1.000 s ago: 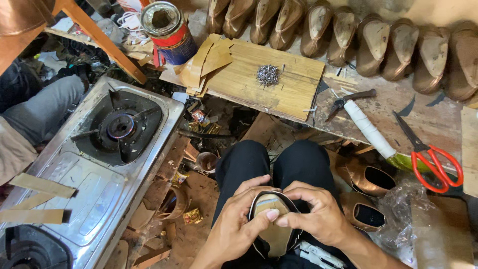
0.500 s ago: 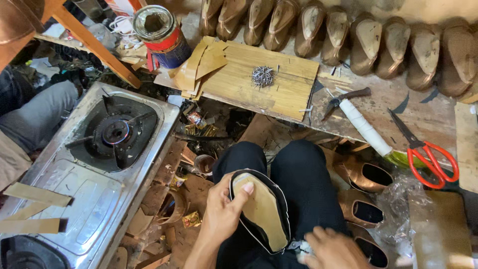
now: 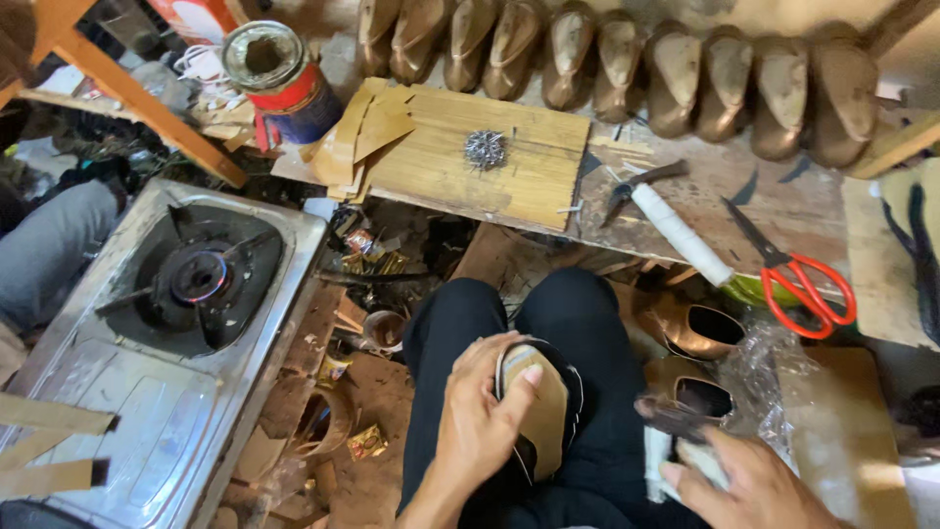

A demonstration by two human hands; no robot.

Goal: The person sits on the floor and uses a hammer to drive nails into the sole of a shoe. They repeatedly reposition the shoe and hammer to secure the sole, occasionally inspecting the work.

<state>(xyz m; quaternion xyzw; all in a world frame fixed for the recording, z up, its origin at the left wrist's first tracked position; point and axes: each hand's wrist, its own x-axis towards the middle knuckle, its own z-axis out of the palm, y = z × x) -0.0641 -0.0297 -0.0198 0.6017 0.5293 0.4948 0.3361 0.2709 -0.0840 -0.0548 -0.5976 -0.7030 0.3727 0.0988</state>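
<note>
My left hand (image 3: 478, 423) grips a shoe (image 3: 544, 411) resting on my lap, sole side up, with a tan insole and a black upper folded round its edge. The thumb lies across the insole. My right hand (image 3: 756, 486) is at the lower right, away from the shoe. It holds a blurred tool (image 3: 676, 431) with a dark tip and a pale handle. My black-trousered knees (image 3: 548, 313) point toward the workbench.
A gas stove (image 3: 196, 294) stands at the left, with another person's leg (image 3: 49, 255) beyond it. A wooden board (image 3: 509, 186) carries a pile of nails (image 3: 485, 149). Hammer (image 3: 676, 220), red scissors (image 3: 808, 289), a can (image 3: 279, 78), shoe lasts (image 3: 685, 78) and bronze shoes (image 3: 700, 333) are nearby.
My right hand has let go of the shoe, moved to the lower right and now holds a tool. The left hand keeps the shoe alone.
</note>
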